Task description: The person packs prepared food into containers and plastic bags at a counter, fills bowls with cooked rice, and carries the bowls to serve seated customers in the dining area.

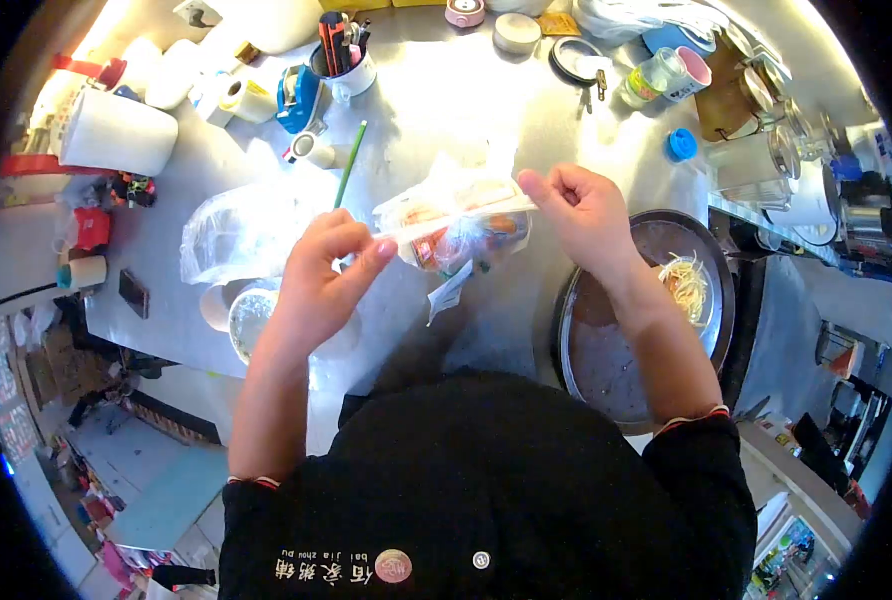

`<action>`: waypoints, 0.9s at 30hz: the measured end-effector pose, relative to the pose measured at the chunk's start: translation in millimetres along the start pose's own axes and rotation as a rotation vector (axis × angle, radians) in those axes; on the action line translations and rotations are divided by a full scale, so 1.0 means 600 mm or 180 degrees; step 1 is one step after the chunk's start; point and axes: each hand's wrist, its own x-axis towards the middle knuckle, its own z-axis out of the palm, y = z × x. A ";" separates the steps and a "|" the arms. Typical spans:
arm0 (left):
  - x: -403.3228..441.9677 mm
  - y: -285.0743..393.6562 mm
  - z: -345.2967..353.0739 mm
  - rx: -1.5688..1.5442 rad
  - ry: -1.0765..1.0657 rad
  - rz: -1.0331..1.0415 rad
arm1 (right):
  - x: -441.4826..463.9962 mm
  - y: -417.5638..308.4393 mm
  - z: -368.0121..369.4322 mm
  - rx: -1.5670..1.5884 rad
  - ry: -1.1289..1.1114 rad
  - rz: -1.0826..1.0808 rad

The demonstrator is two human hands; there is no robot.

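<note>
Between my hands, a clear plastic bag (463,240) with reddish and green food packs inside sits on the metal counter. My left hand (331,270) pinches one end of the bag's stretched, twisted top. At the other end, my right hand (581,210) pinches the same plastic between thumb and bent fingers. A white paper slip (450,294) hangs at the bag's near side. Left of my left hand lies a crumpled clear bag (236,235), with a round container (254,322) partly behind my wrist.
A large round tray (606,365) with shredded food (684,287) lies under my right forearm. Further back stand a green straw (351,165), a blue tape dispenser (297,98), a tool cup (344,75), a glass jar (656,78) and a blue cap (682,144).
</note>
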 end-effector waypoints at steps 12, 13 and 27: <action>-0.005 -0.009 0.025 -0.1849 0.1006 -0.0430 | -0.011 0.016 0.008 0.0219 0.0139 -0.0099; -0.006 0.001 0.022 -0.2299 0.1020 -0.0236 | -0.017 0.007 0.004 0.0328 0.0335 -0.0073; 0.103 -0.145 -0.220 0.0591 0.0780 -0.0583 | -0.018 -0.208 0.017 -0.1650 0.0706 -0.2351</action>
